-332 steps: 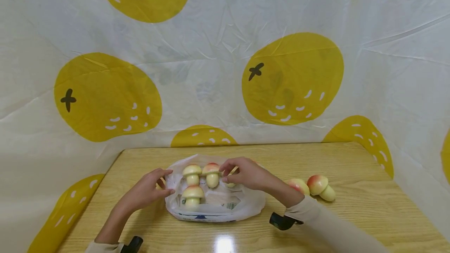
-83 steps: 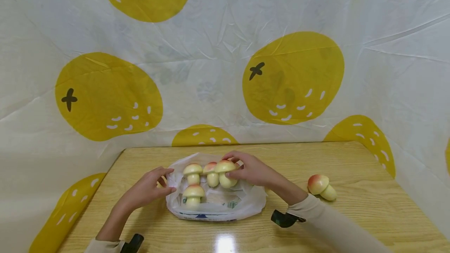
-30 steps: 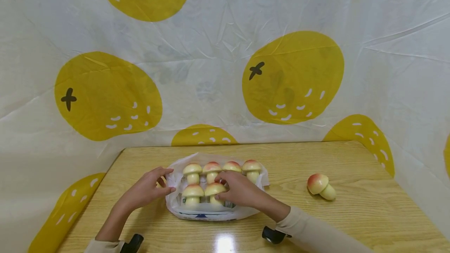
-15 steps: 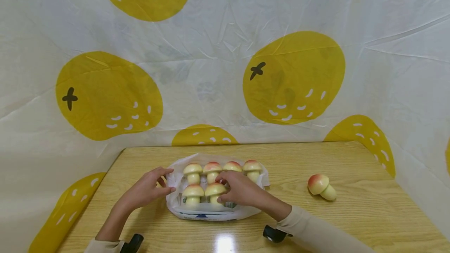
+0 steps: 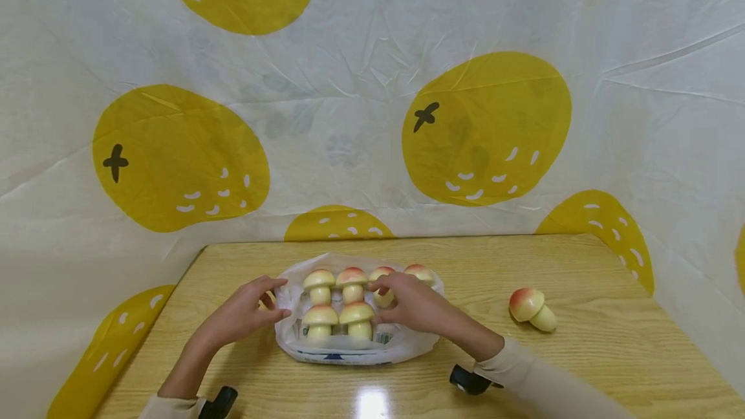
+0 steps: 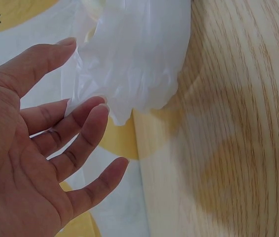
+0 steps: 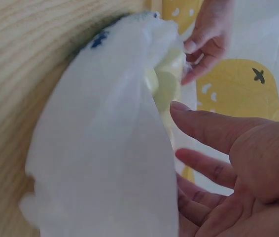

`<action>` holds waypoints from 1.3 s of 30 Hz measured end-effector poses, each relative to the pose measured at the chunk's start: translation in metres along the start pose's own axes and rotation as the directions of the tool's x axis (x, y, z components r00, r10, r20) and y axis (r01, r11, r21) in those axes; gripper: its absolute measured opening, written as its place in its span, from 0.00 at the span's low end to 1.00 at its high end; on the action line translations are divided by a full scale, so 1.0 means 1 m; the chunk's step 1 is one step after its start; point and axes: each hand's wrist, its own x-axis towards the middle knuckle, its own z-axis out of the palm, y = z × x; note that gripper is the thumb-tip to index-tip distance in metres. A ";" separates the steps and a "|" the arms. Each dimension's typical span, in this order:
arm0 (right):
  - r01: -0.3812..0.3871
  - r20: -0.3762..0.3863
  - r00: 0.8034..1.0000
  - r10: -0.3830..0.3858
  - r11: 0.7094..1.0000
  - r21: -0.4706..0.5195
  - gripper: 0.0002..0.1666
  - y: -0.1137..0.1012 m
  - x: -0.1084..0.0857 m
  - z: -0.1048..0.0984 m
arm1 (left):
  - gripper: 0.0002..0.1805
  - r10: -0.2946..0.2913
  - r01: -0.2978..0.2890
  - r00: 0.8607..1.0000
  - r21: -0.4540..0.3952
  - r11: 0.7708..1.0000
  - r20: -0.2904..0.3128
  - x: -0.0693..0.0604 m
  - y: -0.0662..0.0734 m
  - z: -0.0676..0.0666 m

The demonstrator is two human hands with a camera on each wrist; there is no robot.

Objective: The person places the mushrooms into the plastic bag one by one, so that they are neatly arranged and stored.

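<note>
Toy mushrooms, cream with reddish caps, stand in two rows inside a white plastic bag (image 5: 326,359) whose mouth is spread wide. At the bag's left rim is my left hand (image 5: 250,309), thumb and fingertips apart and touching the plastic, as the left wrist view (image 6: 41,148) also shows. My right hand (image 5: 416,306) hovers over the bag's right half, holding nothing, its fingers beside the front-row mushroom (image 5: 357,321). It partly covers the back-row mushrooms on the right, such as the far-right mushroom (image 5: 418,271). The right wrist view has the bag's wall (image 7: 105,123) next to my fingers.
One more toy mushroom (image 5: 532,310) lies tilted on its side on the wooden table (image 5: 605,341), right of the bag. A white cloth with yellow fruit prints (image 5: 349,160) hangs behind and at the sides of the table.
My right hand has let go of the second front-row mushroom and shifted right and slightly up. Earlier, it put several mushrooms into the bag. My left hand has stayed at the rim.
</note>
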 end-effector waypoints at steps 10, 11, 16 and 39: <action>0.037 -0.051 0.998 -0.038 0.999 -0.008 0.19 0.015 -0.021 -0.036 | 0.38 0.006 -0.006 1.000 -0.004 1.000 -0.004 0.000 0.001 -0.002; 0.044 -0.055 0.998 -0.045 0.999 -0.014 0.19 0.016 -0.023 -0.039 | 0.38 0.007 -0.007 1.000 -0.003 1.000 -0.003 0.000 0.000 -0.002; 0.062 -0.080 0.995 -0.064 0.998 -0.033 0.19 0.024 -0.034 -0.054 | 0.38 0.012 -0.012 1.000 -0.011 1.000 0.000 0.000 -0.001 -0.001; 0.057 -0.008 0.998 -0.058 0.996 -0.072 0.19 0.069 -0.079 -0.113 | 0.38 0.009 -0.009 1.000 -0.004 1.000 -0.007 -0.001 0.000 0.000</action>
